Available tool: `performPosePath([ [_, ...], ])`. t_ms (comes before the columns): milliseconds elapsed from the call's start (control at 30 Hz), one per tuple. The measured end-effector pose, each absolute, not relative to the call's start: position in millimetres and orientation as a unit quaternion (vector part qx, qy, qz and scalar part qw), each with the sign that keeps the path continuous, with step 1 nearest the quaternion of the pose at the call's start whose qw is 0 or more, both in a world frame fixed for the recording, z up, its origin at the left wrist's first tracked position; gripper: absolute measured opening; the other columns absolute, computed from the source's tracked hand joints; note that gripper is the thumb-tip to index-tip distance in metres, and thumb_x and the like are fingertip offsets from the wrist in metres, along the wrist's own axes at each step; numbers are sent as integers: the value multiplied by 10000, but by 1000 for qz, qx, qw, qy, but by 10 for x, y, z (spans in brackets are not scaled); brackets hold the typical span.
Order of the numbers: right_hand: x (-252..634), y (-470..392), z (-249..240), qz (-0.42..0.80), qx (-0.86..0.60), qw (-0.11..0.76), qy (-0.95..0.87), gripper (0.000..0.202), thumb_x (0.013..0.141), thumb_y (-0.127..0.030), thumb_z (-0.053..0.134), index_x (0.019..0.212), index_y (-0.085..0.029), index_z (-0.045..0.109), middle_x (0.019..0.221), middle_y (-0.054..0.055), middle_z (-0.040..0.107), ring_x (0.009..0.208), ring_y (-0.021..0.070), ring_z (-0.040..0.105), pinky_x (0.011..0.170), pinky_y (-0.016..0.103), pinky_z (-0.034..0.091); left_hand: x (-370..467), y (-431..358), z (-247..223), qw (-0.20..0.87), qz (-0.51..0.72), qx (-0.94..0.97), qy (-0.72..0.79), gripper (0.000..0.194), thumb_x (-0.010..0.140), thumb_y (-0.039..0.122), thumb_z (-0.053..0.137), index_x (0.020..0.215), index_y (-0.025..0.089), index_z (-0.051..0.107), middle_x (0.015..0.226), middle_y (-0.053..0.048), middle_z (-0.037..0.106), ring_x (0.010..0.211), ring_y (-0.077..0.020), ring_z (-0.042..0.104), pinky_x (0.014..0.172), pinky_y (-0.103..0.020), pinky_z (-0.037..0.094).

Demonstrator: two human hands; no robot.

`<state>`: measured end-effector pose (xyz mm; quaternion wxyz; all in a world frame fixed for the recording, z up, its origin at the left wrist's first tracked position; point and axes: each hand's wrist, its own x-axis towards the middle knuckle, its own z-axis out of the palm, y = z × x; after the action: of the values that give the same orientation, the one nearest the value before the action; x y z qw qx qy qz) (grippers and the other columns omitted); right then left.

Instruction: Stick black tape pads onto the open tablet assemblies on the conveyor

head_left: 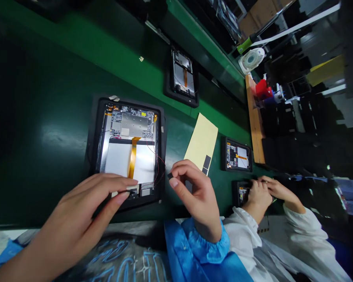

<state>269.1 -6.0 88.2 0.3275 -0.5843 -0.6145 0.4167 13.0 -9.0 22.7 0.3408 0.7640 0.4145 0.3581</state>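
Observation:
An opened tablet (135, 125) lies in a black frame on the green bench, with its circuit board, pale battery and orange ribbon cable bare. My left hand (91, 203) rests at its lower edge, thumb and index finger closed around a small spot by a pale strip. What they grip is mostly hidden. To the right of the tablet, my right hand (195, 192) pinches a small black piece (170, 176) between thumb and index finger. Thin red wires (160, 158) loop from the tablet close to that hand. A pale yellow sheet (201, 137) with black rectangles lies beyond it.
Another opened tablet (184, 76) sits at the back, and a third (237, 156) to the right. A co-worker's hands (260, 194) work on a further device (241, 192). Past a wooden edge (255, 125) stand a white fan (252, 60) and a red object (263, 89).

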Motion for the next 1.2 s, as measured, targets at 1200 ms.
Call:
performPosePath([
  [1200,2289,456,1052,302,-455,-219,-808,213,1115,-245,607,1009,-158,769,914,89,830,715,198,653,622,361,266,200,-119,150,216,340,869,288,289,1209,190,380,1209,182,669,1146,-46,761,1120,-231,696,1042,-378,514],
])
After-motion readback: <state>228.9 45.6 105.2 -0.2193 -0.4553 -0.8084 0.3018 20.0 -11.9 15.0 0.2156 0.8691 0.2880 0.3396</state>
